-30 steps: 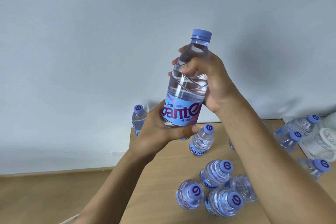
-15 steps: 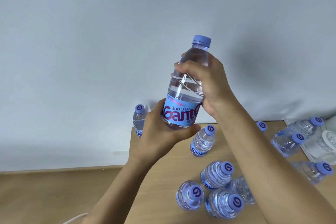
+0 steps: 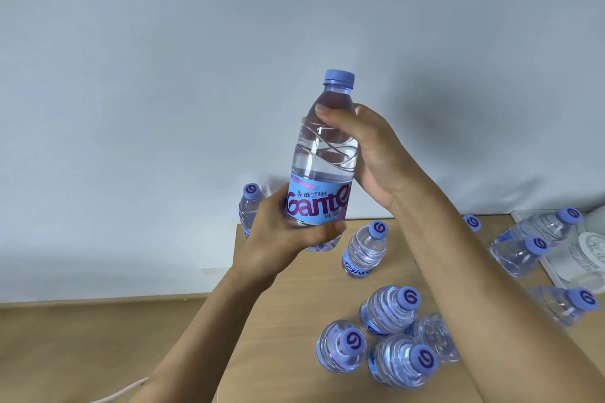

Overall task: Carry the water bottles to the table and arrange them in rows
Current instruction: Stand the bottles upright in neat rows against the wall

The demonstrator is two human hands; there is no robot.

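Clear plastic held bottle [image 3: 322,154], blue-capped, upright and slightly tilted, raised in front of the pale wall [image 3: 163,75] above the table's far left corner. Left hand [image 3: 281,232] wrapped around the base below the blue label, thumb curled across the front. Right hand [image 3: 363,147] grasping the shoulder from the right side, thumb tip pressed on the front below the neck, forearm crossing down to the lower right.

Wooden table [image 3: 294,321] below, left edge running down from the back corner, wooden floor [image 3: 98,337] beyond that edge. Far-left bottle [image 3: 250,206] standing at the back corner, partly behind the left hand. Middle bottle [image 3: 365,252] upright just right of the left hand. Cluster of four bottles [image 3: 386,343] packed together near the front, bare tabletop between it and the left edge. More bottles [image 3: 537,239] at the right, beside a white tray [image 3: 563,275]. White cable [image 3: 121,393] at the bottom left.

Compared with half a second before: held bottle a little lower and more upright, label turned further toward the camera, right thumb now across the front of the shoulder.
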